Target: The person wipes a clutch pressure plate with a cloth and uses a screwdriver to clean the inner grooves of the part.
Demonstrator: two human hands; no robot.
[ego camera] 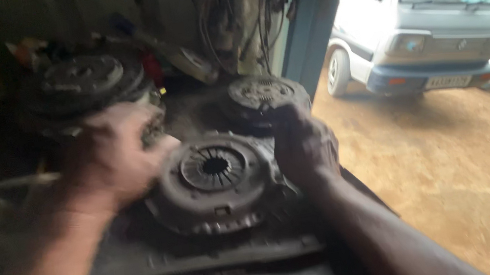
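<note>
While both hands clamp its rim, left hand [109, 157] and right hand [303, 147], the round rusty metal clutch cover [216, 182] lies on a grimy dark worktop [164, 250]; beyond the doorway, a white van [429, 7] stands on brown dirt ground [475, 165]

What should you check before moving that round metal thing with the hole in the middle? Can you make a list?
1. Left hand on the clutch pressure plate: ok, it rests on the left rim.
2. Right hand on it: ok, at the right edge.
3. Firm grip by the fingers: cannot tell, the picture is blurred.
4. Plate lying flat on the dusty workbench: ok.
5. Apart from the clutch disc behind: cannot tell, they look very close.
6. Clear of the stacked clutch parts at back left: ok.
</note>
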